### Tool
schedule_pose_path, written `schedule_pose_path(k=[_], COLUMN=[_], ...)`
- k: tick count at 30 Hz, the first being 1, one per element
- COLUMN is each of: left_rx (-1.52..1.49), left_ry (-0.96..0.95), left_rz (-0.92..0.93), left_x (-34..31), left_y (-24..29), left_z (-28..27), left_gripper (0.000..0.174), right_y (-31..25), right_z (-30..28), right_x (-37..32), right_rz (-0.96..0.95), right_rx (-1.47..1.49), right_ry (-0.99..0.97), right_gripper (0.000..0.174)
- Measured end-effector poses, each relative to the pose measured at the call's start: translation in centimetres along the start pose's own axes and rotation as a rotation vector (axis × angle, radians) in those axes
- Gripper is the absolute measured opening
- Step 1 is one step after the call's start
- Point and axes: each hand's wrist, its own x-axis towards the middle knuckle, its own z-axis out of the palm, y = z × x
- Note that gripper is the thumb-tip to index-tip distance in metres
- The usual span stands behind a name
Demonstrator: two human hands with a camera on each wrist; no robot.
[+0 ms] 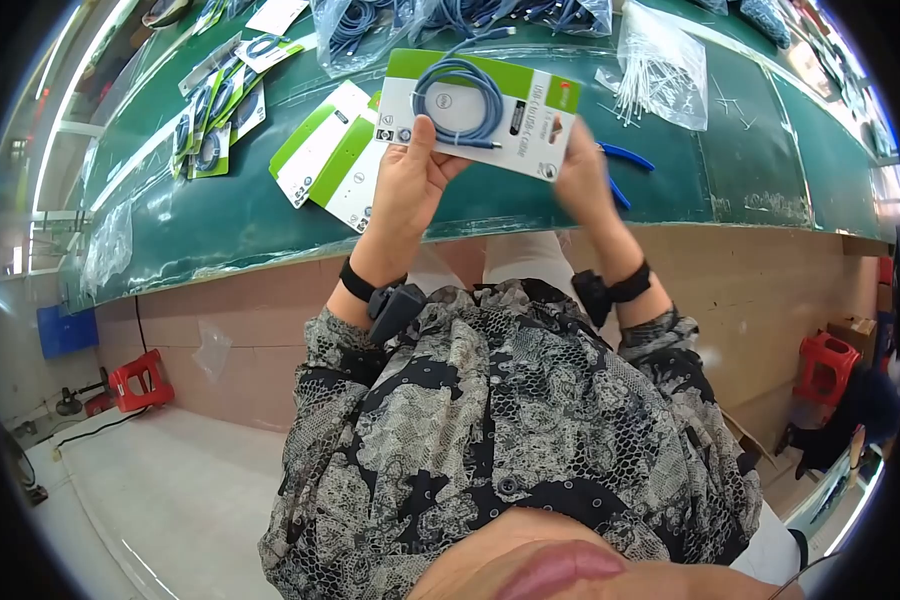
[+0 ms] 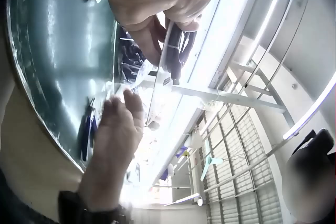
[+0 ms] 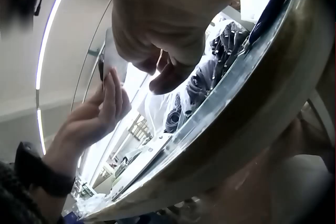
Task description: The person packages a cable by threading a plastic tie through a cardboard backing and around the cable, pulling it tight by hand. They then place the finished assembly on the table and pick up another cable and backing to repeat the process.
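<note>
My left hand grips a white and green retail card by its lower left, thumb on the front. On the card lies a coiled blue USB-C cable, a white tie round its lower part; one connector end sticks up past the top edge. Motion-blurred, my right hand is at the card's right end. The left wrist view shows the right hand with loosely bent fingers near the card's edge. In the right wrist view nothing shows between the right hand's fingers.
Two more printed cards lie left on the green table. Farther left are packed cable cards. Bags of blue cables line the back. Blue-handled pliers and a bag of white ties are right.
</note>
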Motion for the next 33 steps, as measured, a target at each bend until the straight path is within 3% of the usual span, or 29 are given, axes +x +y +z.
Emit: schedule_pose_path(k=[2, 6, 9, 14, 20, 22, 24, 27, 29, 31, 33], left_rx=[-0.024, -0.011, -0.033, -0.181, -0.188, 0.053, 0.170, 0.251, 0.331, 0.401, 0.347], left_ry=[-0.057, -0.051, -0.043, -0.078, -0.016, 0.014, 0.028, 0.105, 0.125, 0.163, 0.146], left_rz=[-0.017, -0.026, -0.060, -0.128, -0.074, 0.033, 0.103, 0.097, 0.072, 0.051, 0.068], left_x=[-0.5, -1.5, -1.9, -2.3, -1.4, -0.8, -0.3, -0.1, -0.1, 0.3, 0.1], left_y=[-0.5, -1.0, -1.1, -2.3, -2.5, -1.8, -1.1, -1.2, -2.4, -3.7, -4.6], left_z=[0.9, 1.8, 1.9, 1.9, 1.6, 1.0, 0.4, 0.0, -1.3, -1.1, -1.0], left_gripper=[0.040, 0.039, 0.039, 0.042, 0.037, 0.033, 0.032, 0.026, 0.024, 0.020, 0.018], right_y=[0.7, 1.0, 0.1, -0.7, 3.7, 3.4, 0.8, -2.5, -4.8, -6.6, -6.3], right_z=[2.3, 2.9, 2.0, 2.2, 2.5, 1.8, -1.0, -4.0, -2.3, -0.3, 0.1], right_x=[-1.1, -0.3, 0.3, 0.0, 0.3, 1.9, 4.5, 5.3, 6.0, 5.6, 6.2], right_rz=[-0.040, -0.248, -0.550, -0.377, -0.585, -0.637, -0.179, -0.139, -0.652, -0.801, -0.758], right_rx=[0.114, -0.214, -0.296, -0.261, -0.585, -0.631, -0.420, -0.260, -0.541, -0.737, -0.745], right_ry=[-0.047, -0.167, -0.130, -0.135, -0.006, 0.016, 0.134, 0.309, 0.131, 0.003, -0.056], right_gripper=[0.023, 0.030, 0.035, 0.037, 0.038, 0.039, 0.032, 0.034, 0.037, 0.042, 0.050])
